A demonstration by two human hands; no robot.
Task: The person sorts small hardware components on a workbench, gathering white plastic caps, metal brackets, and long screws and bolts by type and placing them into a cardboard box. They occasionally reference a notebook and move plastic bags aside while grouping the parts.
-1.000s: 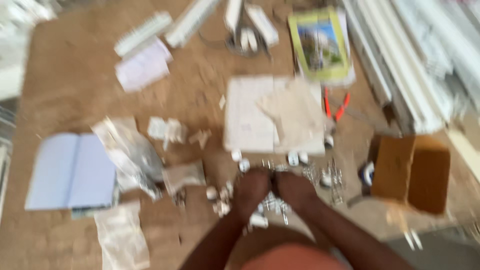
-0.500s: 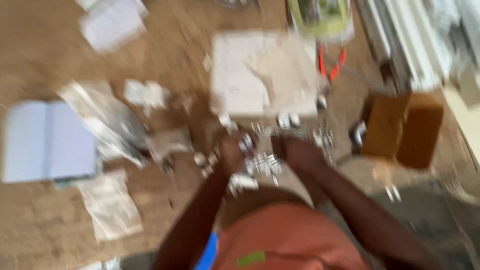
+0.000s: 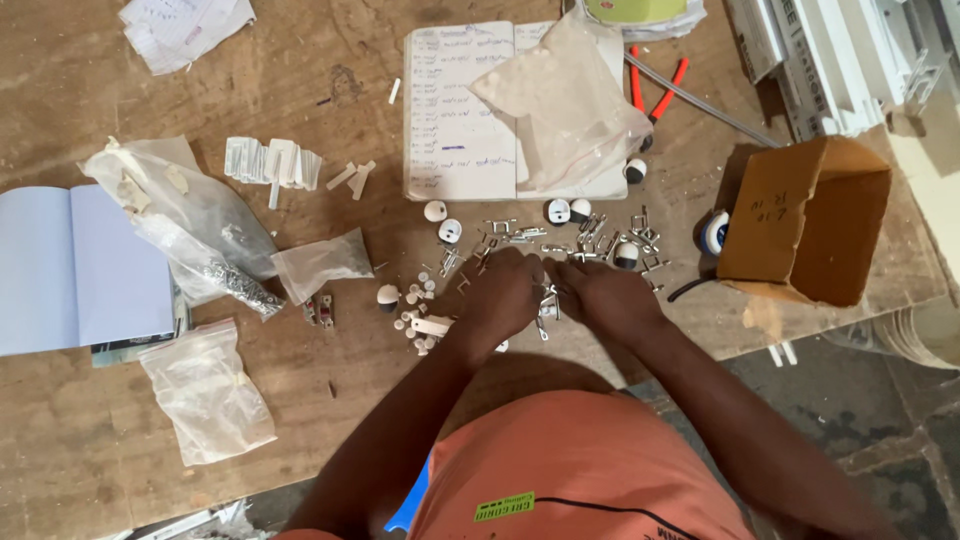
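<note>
Working at the near edge of a wooden table (image 3: 120, 470), both hands meet over a scatter of small metal clips (image 3: 590, 235). The left hand (image 3: 505, 298) is curled, fingers drawn narrow around what appears to be one of the small metal pieces, though the grip itself is hidden beneath the knuckles. The right hand (image 3: 605, 298) lies just beside it, fingers likewise bent inward and touching the same cluster; whether it actually pinches a part cannot be told. Loose clips lie spread between the hands and an open notebook (image 3: 450, 110), with several round white-and-black caps (image 3: 447, 231) among them. A group of small white plastic pieces (image 3: 418, 315) sits just left of the left hand. A clear plastic bag (image 3: 570, 100) rests on the notebook; further bags (image 3: 205, 395) lie to the left, near a blue book (image 3: 70, 265). An open cardboard box (image 3: 810, 220) stands to the right, and red-handled pliers (image 3: 660, 85) lie beyond the notebook. Judged from the layout, most parts remain loose and unsorted on the table; only the piece between the hands is being handled.
</note>
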